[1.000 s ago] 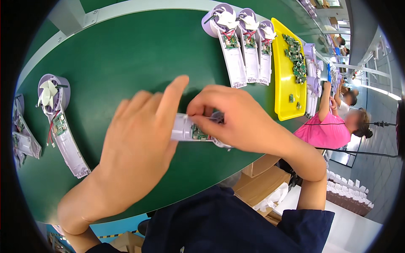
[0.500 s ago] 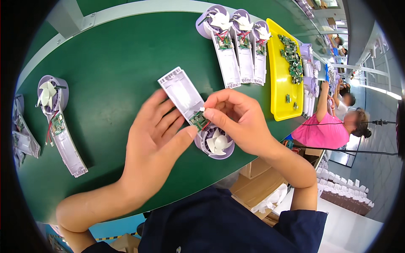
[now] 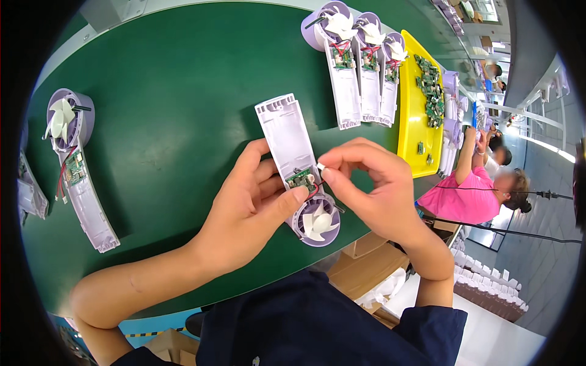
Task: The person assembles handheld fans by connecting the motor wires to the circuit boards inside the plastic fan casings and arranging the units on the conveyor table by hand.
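Observation:
My left hand (image 3: 241, 210) is wrapped round a pale purple handheld fan housing (image 3: 285, 137), its thumb by the green circuit board (image 3: 299, 179) inside. The open shell points away from me, and the round head with a white fan blade (image 3: 318, 222) lies at the near end. Between thumb and forefinger, my right hand (image 3: 381, 189) pinches a small white wire connector (image 3: 321, 166) just right of the board. Red wire curves from the board's side toward the fan head. The connector appears apart from the board.
At the left lies another open fan housing (image 3: 91, 207) with loose wire ends. Three more fan housings (image 3: 346, 100) stand in a row at the far right, beside a yellow tray (image 3: 412, 143) of circuit boards (image 3: 430, 91). Past the tray, a person in pink (image 3: 461, 198) sits along the green table (image 3: 177, 110).
The fan housing has turned more upright and shifted slightly right with my left hand. My right hand has moved right with the connector, drawing it away from the board.

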Available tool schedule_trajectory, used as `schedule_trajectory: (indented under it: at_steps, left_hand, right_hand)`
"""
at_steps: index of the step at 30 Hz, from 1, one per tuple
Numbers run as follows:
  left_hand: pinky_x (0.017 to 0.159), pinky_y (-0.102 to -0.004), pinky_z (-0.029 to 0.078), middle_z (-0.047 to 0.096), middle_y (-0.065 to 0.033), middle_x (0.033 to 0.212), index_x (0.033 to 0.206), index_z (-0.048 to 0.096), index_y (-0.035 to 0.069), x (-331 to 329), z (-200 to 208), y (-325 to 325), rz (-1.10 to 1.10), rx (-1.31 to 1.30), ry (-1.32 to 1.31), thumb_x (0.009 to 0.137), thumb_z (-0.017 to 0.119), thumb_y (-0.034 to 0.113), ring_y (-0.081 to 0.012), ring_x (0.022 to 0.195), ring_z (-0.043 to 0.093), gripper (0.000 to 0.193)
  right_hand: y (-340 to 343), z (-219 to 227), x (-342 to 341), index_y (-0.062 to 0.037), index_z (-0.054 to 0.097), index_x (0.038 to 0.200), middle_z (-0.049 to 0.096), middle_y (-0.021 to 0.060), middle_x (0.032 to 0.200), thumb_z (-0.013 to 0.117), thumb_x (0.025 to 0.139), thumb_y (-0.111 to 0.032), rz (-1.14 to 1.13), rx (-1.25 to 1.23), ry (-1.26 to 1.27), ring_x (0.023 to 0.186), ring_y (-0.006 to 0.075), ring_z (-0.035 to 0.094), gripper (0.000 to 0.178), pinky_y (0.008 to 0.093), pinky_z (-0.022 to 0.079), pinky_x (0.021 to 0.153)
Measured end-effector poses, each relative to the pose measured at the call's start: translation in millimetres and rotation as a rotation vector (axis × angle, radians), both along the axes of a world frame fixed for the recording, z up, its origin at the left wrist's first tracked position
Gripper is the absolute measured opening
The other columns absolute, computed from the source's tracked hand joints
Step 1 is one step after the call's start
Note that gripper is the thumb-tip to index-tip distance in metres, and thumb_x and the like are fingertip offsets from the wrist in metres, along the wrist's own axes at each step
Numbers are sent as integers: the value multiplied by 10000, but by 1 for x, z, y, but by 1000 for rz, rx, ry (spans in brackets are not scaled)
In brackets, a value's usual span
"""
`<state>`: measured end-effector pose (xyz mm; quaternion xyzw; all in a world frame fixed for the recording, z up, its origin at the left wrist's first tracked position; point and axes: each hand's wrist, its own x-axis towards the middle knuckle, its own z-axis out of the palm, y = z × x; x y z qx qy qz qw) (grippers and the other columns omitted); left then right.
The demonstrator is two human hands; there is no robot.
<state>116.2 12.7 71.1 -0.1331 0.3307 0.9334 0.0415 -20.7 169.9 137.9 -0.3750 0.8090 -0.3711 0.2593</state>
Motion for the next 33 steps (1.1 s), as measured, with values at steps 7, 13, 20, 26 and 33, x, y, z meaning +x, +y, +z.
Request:
schedule_trajectory:
  at_steps: [7, 13, 20, 26, 33]
  left_hand:
    - [1054, -368, 495, 576, -153, 1328, 1447, 300, -2, 1, 0, 0, -10, -75, 13, 1013, 554, -41, -213, 1256, 583, 505]
    - [1048, -364, 498, 583, -144, 1333, 1458, 310, 25, 0, -2, 0, -32, -87, 8, 1014, 546, -65, -214, 1264, 578, 511]
    - [1031, -340, 500, 591, -123, 1328, 1454, 322, 27, 2, 0, 1, -29, -107, -7, 1005, 556, -69, -197, 1245, 588, 516]
    - [1005, -323, 514, 597, -126, 1320, 1446, 343, 20, 2, -2, 2, -37, -116, 3, 994, 573, -72, -193, 1217, 602, 516]
    - [1018, -348, 520, 615, -152, 1305, 1434, 365, 9, 1, -5, 3, -28, -173, -4, 991, 588, -69, -224, 1206, 624, 502]
  right_hand:
    - [-7, 22, 6, -24, 741, 1020, 681, 90, 921, 737, 864, 29, 144, 180, 242, 688, 199, 673, 164, 313, 543, 611]
    - [-19, 35, 5, -13, 707, 1018, 647, 87, 931, 736, 852, 2, 345, 294, 457, 758, 259, 682, 168, 364, 554, 626]
    - [-28, 39, 5, -3, 654, 1018, 577, 90, 914, 717, 797, -5, 531, 426, 554, 795, 257, 650, 230, 371, 542, 625]
    - [-47, 55, 20, 3, 683, 1050, 620, 102, 941, 724, 819, 25, 583, 694, 634, 805, 287, 666, 235, 401, 530, 684]
    - [-53, 54, 31, -11, 674, 1055, 603, 92, 942, 688, 720, 43, 634, 833, 753, 821, 287, 659, 340, 409, 535, 681]
